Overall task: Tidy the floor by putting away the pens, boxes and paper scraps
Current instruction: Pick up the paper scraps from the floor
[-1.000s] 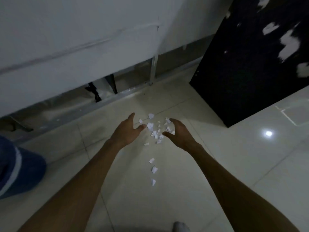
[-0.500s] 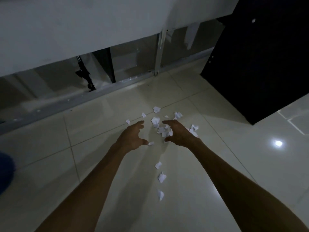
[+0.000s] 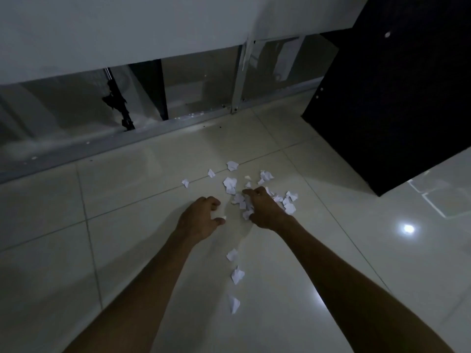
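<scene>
Several small white paper scraps (image 3: pixel 230 184) lie in a loose heap on the pale tiled floor (image 3: pixel 127 250). My right hand (image 3: pixel 263 210) is down in the heap, its fingers curled round a bunch of scraps. My left hand (image 3: pixel 198 220) rests just left of the heap with curled fingers, pinching one small scrap at its thumb. Three more scraps (image 3: pixel 237 275) trail toward me between my forearms. No pens or boxes are visible.
A white partition (image 3: pixel 127 34) with a metal floor rail (image 3: pixel 153 133) runs across the far side. A tall black panel (image 3: pixel 397 110) stands at the right. A bright light reflection (image 3: pixel 408 228) sits on the floor at the right.
Both hands have come down onto the floor and curled. The right hand has closed over the heap, and the left hand's thumb and fingers have closed on a single scrap.
</scene>
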